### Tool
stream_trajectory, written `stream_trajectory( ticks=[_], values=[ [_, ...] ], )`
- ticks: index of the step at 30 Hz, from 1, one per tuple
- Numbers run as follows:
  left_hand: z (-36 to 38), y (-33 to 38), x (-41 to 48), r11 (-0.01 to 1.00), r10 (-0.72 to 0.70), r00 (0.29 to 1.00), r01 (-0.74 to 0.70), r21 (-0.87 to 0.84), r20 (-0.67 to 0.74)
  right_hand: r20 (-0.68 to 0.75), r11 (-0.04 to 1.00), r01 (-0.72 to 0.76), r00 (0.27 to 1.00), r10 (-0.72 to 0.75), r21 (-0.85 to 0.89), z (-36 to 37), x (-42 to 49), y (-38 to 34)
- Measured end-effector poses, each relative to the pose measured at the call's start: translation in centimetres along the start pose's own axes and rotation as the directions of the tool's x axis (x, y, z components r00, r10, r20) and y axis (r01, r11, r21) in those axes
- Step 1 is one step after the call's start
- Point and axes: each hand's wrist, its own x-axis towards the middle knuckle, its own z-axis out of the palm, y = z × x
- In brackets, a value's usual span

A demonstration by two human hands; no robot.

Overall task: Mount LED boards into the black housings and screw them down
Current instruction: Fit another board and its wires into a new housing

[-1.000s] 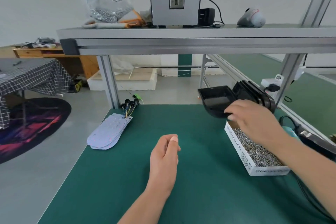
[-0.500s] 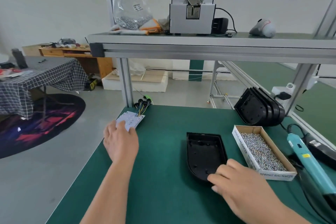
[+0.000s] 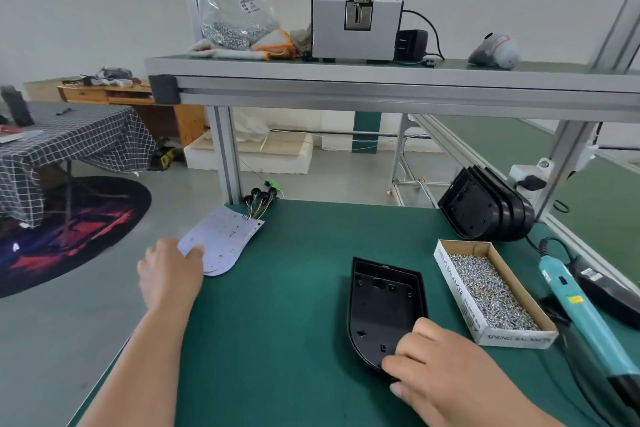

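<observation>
A black housing [image 3: 382, 302] lies open side up on the green mat [image 3: 284, 305]. My right hand [image 3: 446, 374] rests on its near rounded end, fingers gripping the rim. At the mat's far left corner lies a stack of white LED boards [image 3: 225, 236] with black-capped wires at their far end. My left hand [image 3: 169, 274] is at the stack's near edge, thumb on top of the upper board, pinching it. More black housings [image 3: 485, 208] stand stacked on edge at the back right.
A cardboard box of screws [image 3: 491, 291] sits right of the housing. A teal electric screwdriver [image 3: 585, 315] lies at the right edge with its cable. An aluminium shelf [image 3: 381, 80] overhead carries a screw feeder [image 3: 356, 7] and a bag of screws [image 3: 235, 3].
My right hand brought a housing from the stack down onto the mat and still holds its near end. My left hand reached out to the LED boards and took hold of the top one's edge.
</observation>
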Motion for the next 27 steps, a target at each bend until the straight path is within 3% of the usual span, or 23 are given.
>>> stream_trajectory(
  ticks=[7,9,11,13,15,17,20,24,27],
  values=[
    [-0.4,1.5,-1.3,0.900,0.054,0.998,-0.061,-0.432,-0.028,-0.014,0.999,0.027,1.000,-0.026,0.032,-0.3,0.0,0.0],
    [0.1,1.9,-1.7,0.811,0.016,0.997,0.029,-0.584,0.072,-0.045,0.998,0.028,0.999,-0.025,0.059,-0.2,-0.1,0.2],
    [0.4,2.2,-2.3,0.642,-0.006,0.969,0.194,-0.742,0.248,-0.068,0.997,0.028,0.997,-0.023,0.072,0.1,-0.2,0.3],
    [0.4,2.4,-2.9,0.486,0.089,0.900,0.335,-0.808,0.426,-0.072,0.996,0.014,0.997,-0.007,0.089,0.3,-0.3,0.3],
    [0.2,2.5,-3.4,0.435,0.244,0.805,0.408,-0.803,0.541,-0.065,0.995,-0.004,0.998,0.011,0.100,0.5,-0.3,0.3],
    [0.0,2.6,-4.0,0.451,0.370,0.706,0.431,-0.781,0.603,-0.083,0.992,-0.030,0.996,0.040,0.121,0.8,-0.5,0.4],
    [-0.2,3.0,-5.0,0.502,0.498,0.567,0.428,-0.751,0.656,-0.132,0.951,-0.115,0.979,0.158,0.286,1.1,-0.7,0.6],
    [-0.5,3.7,-6.3,0.549,0.584,0.397,0.450,-0.704,0.709,-0.131,0.790,-0.291,0.898,0.420,0.540,1.3,-0.6,1.6],
    [-0.9,3.9,-6.8,0.619,0.610,0.264,0.429,-0.658,0.747,-0.083,0.662,-0.411,0.810,0.581,0.627,1.6,0.6,3.6]
  ],
)
